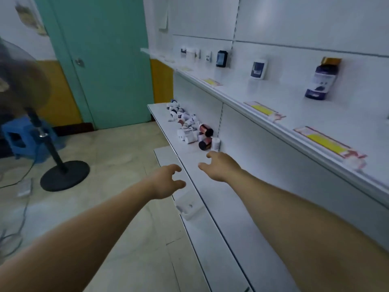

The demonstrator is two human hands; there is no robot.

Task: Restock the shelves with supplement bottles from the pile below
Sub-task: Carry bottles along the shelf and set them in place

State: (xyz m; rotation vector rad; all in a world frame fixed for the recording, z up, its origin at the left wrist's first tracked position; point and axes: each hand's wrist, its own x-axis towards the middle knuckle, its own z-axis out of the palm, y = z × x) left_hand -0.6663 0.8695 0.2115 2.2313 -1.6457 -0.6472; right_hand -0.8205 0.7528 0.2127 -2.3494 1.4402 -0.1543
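Reaching w/ both arms, your left hand [166, 182] and right hand [221, 166] hang just short of the bottle pile [190, 127], fingers loosely spread, holding nothing. Pile lies on the lower shelf [210, 192]; 1 purple bottle [321, 81] stands on the upper shelf [294, 106], above and right of the pile.

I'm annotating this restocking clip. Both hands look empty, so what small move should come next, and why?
Probably extend the right hand forward to the nearest white bottle in the pile of small supplement bottles on the lower white shelf. The left hand also holds nothing.
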